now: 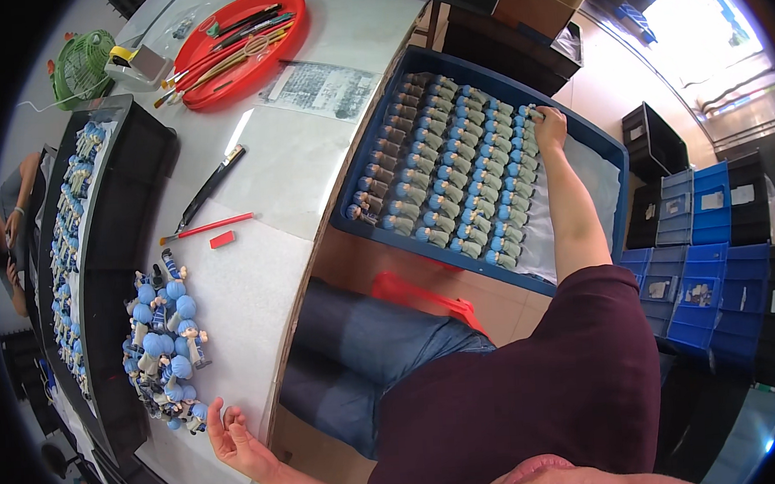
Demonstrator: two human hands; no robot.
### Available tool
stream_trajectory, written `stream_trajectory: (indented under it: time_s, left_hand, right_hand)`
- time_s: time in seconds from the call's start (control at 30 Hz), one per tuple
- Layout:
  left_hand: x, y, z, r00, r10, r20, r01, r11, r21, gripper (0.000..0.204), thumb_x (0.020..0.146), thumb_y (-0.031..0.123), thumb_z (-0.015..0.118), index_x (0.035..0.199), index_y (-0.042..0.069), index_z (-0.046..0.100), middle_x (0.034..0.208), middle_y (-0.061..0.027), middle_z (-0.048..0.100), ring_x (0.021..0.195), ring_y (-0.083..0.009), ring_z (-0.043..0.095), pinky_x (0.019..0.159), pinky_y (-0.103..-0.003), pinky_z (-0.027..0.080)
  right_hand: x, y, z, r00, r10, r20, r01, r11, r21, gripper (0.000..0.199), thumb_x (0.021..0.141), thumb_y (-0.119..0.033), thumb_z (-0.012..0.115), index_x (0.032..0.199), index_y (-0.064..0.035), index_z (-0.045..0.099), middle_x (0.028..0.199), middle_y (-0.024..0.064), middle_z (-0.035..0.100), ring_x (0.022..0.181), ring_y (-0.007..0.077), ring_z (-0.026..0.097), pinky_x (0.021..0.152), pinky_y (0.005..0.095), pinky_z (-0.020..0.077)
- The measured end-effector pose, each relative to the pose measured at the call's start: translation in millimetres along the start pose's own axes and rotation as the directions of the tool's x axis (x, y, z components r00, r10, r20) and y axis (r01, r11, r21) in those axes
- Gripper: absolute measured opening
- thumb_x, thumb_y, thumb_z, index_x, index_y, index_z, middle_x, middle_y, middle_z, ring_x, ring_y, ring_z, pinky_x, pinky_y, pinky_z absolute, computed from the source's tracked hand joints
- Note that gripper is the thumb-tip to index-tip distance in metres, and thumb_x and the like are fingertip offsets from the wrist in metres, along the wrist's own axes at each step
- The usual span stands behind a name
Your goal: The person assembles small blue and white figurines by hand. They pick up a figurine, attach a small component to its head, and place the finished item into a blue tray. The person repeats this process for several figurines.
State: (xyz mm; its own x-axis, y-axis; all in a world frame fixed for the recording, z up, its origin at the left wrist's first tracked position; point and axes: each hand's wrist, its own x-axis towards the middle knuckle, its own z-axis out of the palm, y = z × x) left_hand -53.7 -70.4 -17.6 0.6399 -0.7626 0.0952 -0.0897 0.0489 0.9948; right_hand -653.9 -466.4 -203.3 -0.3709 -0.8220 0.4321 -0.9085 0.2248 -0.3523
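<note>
White desk [313, 158]: left hand [231, 439] lies open, empty, beside piled figurines [167, 341]; right hand [550, 126], grip hidden, could topple blue tray's [606, 147] rows.

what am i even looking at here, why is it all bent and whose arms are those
This is one picture from a wide fisheye camera worn on a person's head, looking down, so straight edges curve. The arms are the wearer's own. The right hand reaches into a blue crate packed with rows of small blue-capped figurines, touching one at the far end. The left hand rests open, palm up, on the white table beside a loose pile of figurines, holding nothing. A red tray of brushes sits farther back.
</note>
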Motion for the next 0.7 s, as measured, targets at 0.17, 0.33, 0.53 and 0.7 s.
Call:
stream_trajectory:
  time_s: [0.17, 0.33, 0.53, 0.7]
  left_hand:
    - [-0.4, 0.6, 1.0, 1.000, 0.001, -0.006, -0.001, 1.000, -0.008, 0.038, 0.082, 0.008, 0.060, 0.117, -0.005, 0.050, 0.117, -0.0123, 0.053, 0.088, -0.0158, 0.054, 0.076, -0.024, 0.044]
    - [0.2, -6.4, -1.2, 1.000, 0.008, -0.029, -0.009, 0.999, -0.036, 0.036, 0.080, -0.001, 0.057, 0.115, -0.005, 0.052, 0.113, -0.0136, 0.055, 0.088, -0.0161, 0.056, 0.078, -0.025, 0.045]
    - [2.8, 8.6, 4.4, 0.999, -0.030, 0.034, 0.033, 0.996, -0.086, 0.033, 0.076, -0.011, 0.057, 0.108, -0.005, 0.057, 0.107, -0.0112, 0.057, 0.086, -0.0178, 0.059, 0.077, -0.026, 0.047]
    - [0.6, 7.3, 11.0, 0.995, 0.074, 0.066, -0.072, 0.997, -0.028, 0.027, 0.077, -0.009, 0.059, 0.104, -0.003, 0.060, 0.104, -0.0095, 0.058, 0.086, -0.0152, 0.059, 0.077, -0.026, 0.048]
  right_hand:
    - [6.1, 0.3, -1.6, 0.966, 0.079, 0.245, -0.081, 0.997, -0.004, 0.027, 0.079, -0.013, 0.053, 0.102, -0.0113, 0.065, 0.101, 0.0156, 0.062, 0.097, 0.0327, 0.058, 0.086, 0.0390, 0.0446]
    - [33.4, 49.9, 28.8, 0.927, -0.106, 0.360, 0.142, 0.987, -0.074, 0.033, 0.081, -0.013, 0.043, 0.107, -0.0133, 0.063, 0.105, 0.0180, 0.060, 0.102, 0.0333, 0.056, 0.088, 0.0402, 0.0436]
    - [9.7, -64.3, -8.6, 0.957, -0.264, -0.125, 0.290, 0.908, 0.304, 0.034, 0.080, -0.006, 0.056, 0.113, 0.0003, 0.056, 0.106, 0.0156, 0.062, 0.093, 0.0257, 0.061, 0.081, 0.0323, 0.0476]
    - [-102.1, -282.8, -108.2, 0.871, -0.490, -0.029, 0.230, 0.354, 0.906, 0.021, 0.086, -0.001, 0.055, 0.107, -0.0002, 0.059, 0.100, 0.0080, 0.062, 0.091, 0.0134, 0.059, 0.078, 0.0242, 0.0471]
